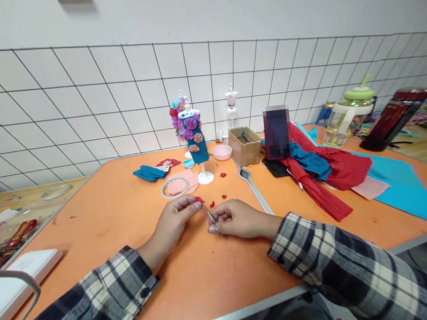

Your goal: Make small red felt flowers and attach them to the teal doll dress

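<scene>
Near the middle of the orange table (89,214), my left hand (176,219) pinches a small red piece (198,200) between thumb and fingertips. My right hand (235,220) is closed around a thin metal tool, seemingly tweezers (209,213), whose tip points up and left to the red piece. Small red scraps (224,196) lie just beyond the hands. Behind them stands a small dress form (197,144) in a blue dress with purple and peach flowers. A roll of tape (164,190) lies over pink sheets (189,179) to its left.
A pink bowl (222,152), cardboard box (246,147) and bare white form (231,99) stand at the back. Long grey tool (257,193) lies right of centre. Red cloth (347,167), blue cloth (411,190), phone (277,135), green-lidded bottle (349,115) and dark flask (394,119) fill the right.
</scene>
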A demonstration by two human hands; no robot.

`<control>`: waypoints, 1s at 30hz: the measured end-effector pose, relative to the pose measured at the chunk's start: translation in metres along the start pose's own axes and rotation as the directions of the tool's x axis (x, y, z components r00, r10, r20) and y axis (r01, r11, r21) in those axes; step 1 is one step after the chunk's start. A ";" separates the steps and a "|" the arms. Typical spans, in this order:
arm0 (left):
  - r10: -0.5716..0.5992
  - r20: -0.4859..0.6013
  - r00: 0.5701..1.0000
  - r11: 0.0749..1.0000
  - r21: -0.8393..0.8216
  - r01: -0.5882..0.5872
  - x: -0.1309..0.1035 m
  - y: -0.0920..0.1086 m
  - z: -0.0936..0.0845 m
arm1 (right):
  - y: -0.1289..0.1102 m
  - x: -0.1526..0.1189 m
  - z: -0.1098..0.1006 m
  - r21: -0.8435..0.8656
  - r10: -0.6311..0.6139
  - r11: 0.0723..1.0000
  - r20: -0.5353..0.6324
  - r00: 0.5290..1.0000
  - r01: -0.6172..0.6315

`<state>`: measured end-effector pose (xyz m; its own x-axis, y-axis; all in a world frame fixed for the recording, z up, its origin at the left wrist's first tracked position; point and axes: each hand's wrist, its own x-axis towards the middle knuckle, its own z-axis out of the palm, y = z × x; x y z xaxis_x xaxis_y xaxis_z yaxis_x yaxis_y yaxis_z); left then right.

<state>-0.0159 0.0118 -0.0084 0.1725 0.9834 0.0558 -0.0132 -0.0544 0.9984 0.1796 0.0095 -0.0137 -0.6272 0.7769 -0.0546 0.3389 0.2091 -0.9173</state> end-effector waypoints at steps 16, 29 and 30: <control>0.044 0.086 0.995 0.998 0.038 -0.047 0.006 -0.002 -0.009 | -0.007 -0.005 -0.004 0.044 0.011 0.999 0.035 0.999 -0.013; 0.015 0.120 0.993 0.999 0.042 -0.020 0.004 0.000 -0.010 | 0.002 0.000 -0.002 0.091 0.024 0.995 0.072 0.997 -0.030; 0.011 0.116 0.993 0.999 0.041 -0.016 0.004 0.000 -0.010 | 0.003 0.000 -0.002 0.081 0.016 0.996 0.069 0.997 -0.022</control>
<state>-0.0249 0.0177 -0.0078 0.2858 0.9560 0.0670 0.0243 -0.0772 0.9967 0.1823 0.0120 -0.0159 -0.6683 0.7376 -0.0966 0.2947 0.1432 -0.9448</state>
